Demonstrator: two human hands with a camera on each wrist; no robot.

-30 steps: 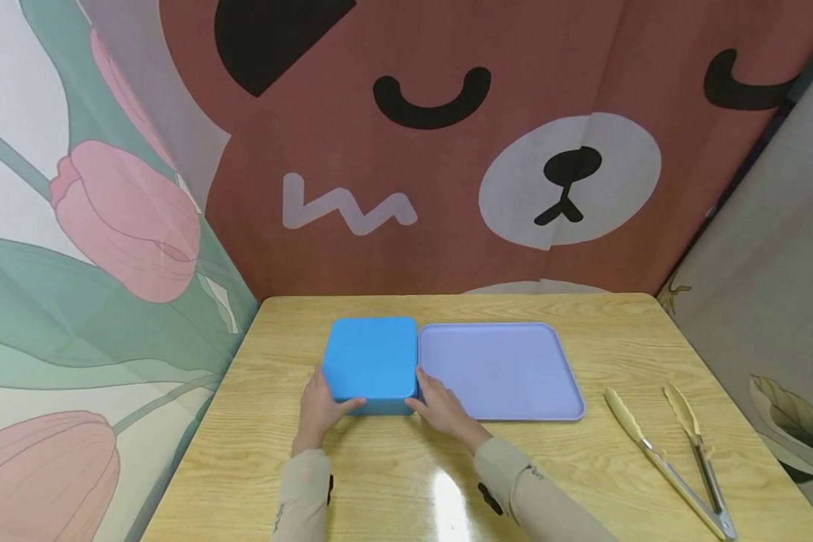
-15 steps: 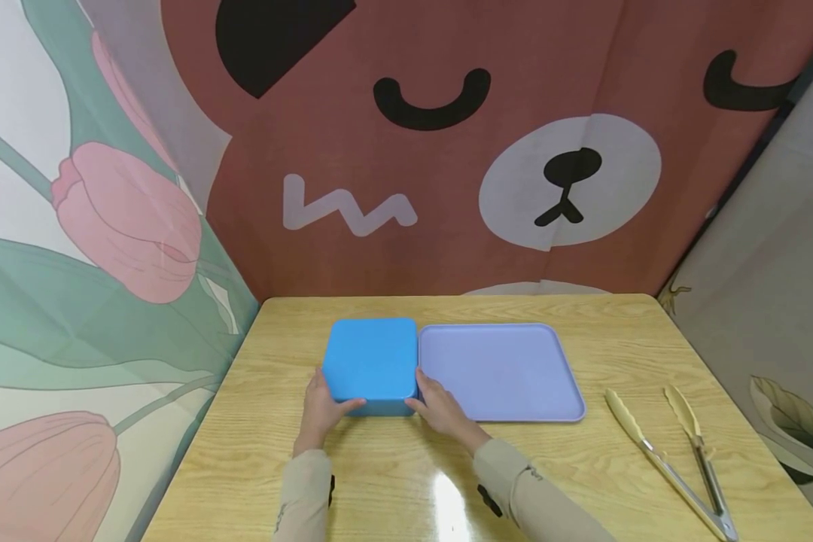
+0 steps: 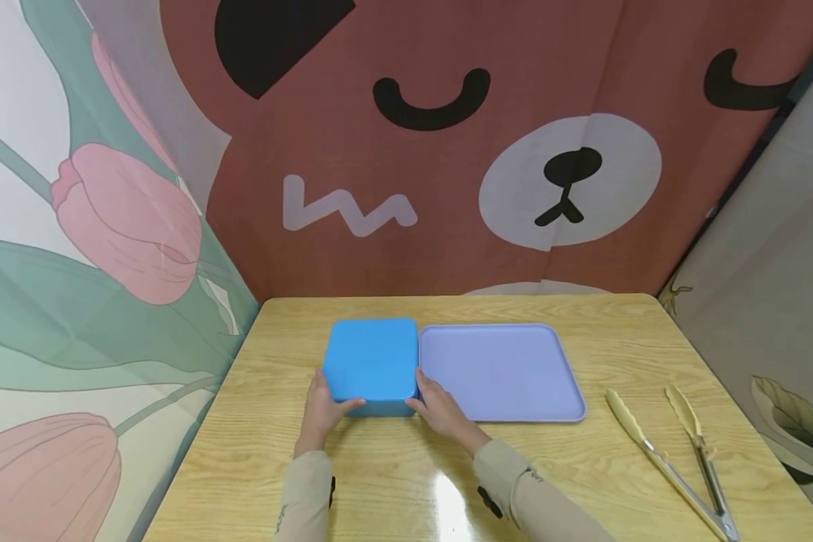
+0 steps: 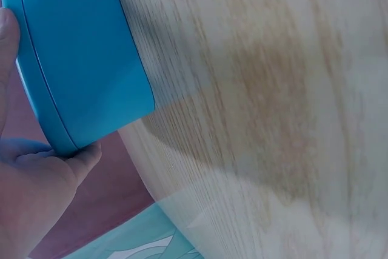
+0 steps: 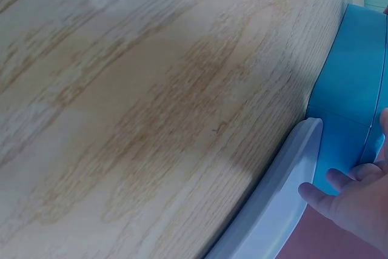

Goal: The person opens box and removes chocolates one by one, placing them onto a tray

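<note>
left hand [image 3: 323, 410] + right hand [image 3: 442, 410] – both gripping blue box [image 3: 373, 363] | tray [image 3: 508, 373] touching beside right fingers | risk – box could snag the tray rim

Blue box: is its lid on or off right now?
On. The blue box shows a flat closed top, and a lid seam runs around its side; both hands grip its near corners.

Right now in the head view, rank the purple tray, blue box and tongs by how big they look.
1. Purple tray, the widest footprint.
2. Blue box, clearly smaller in outline, held at its near corners by both hands.
3. Tongs: long but thin, and nearer the camera, so their length is flattered.
</note>
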